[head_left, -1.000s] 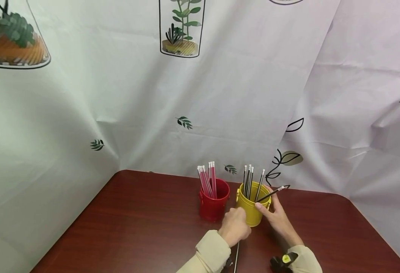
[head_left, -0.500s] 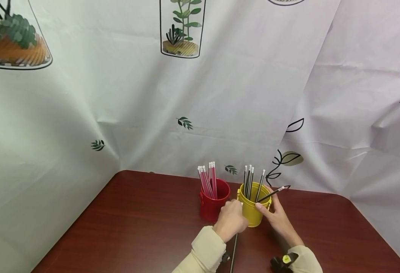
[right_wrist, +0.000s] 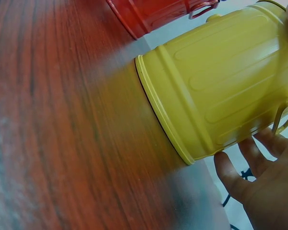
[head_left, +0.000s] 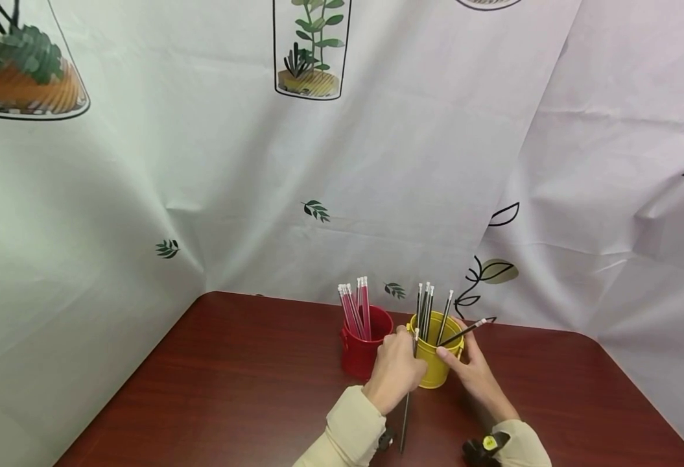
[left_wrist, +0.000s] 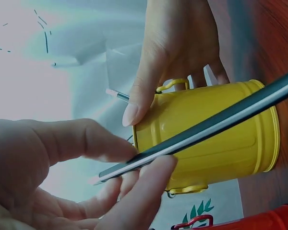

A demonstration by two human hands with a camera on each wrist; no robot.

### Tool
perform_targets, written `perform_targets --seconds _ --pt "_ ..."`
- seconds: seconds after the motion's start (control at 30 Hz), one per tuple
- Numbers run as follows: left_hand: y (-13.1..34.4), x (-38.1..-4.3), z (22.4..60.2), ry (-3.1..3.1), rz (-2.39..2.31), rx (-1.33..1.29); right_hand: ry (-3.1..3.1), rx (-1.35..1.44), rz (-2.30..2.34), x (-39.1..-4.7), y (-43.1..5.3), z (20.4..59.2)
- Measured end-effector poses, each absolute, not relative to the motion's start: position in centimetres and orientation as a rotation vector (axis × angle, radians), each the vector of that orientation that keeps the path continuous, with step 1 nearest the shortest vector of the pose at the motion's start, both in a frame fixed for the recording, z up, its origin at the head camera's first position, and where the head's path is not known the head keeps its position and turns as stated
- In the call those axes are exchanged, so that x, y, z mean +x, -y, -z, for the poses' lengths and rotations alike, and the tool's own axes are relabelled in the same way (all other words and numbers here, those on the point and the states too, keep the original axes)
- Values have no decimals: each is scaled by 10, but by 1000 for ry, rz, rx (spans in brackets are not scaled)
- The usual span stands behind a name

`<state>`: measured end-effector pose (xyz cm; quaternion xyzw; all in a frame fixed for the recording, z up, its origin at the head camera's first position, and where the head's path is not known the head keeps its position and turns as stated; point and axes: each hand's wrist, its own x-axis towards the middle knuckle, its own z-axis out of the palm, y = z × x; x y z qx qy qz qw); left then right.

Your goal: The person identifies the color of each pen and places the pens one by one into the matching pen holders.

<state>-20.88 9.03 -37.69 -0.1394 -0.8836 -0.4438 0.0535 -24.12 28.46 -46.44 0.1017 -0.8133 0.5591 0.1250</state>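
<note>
My left hand (head_left: 396,366) pinches a black pencil (head_left: 405,421) between thumb and fingers in front of the yellow bucket (head_left: 435,373). In the left wrist view the pencil (left_wrist: 206,127) slants across the bucket's side, its white eraser end just past the fingertips. With the thumb at the rim and the fingers around the far side, my right hand (head_left: 482,383) holds the yellow bucket, which stands upright on the table. Several black pencils (head_left: 425,318) stand in it, eraser ends up. One leaning pencil (head_left: 464,331) sticks out over the rim toward my right hand.
Left of the yellow bucket stands a red bucket (head_left: 360,357) with several pink pencils (head_left: 355,314), eraser ends up. Both are near the back of the brown wooden table (head_left: 248,376). Behind it hangs a white cloth (head_left: 248,181) with printed plants.
My left hand has shifted slightly left and up with the pencil, whose eraser end now shows above the fingers and lower end sits higher. My right hand and the yellow bucket stay in place.
</note>
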Motion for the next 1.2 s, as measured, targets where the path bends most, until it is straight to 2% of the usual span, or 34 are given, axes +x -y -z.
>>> perform_targets --seconds 0.63,1.2 --pt "-99 -215 382 2508 1302 -486 2395 275 -1549 -241 -290 466" --pt "-94 -216 384 2395 1273 -558 2364 269 -1679 -242 -283 465"
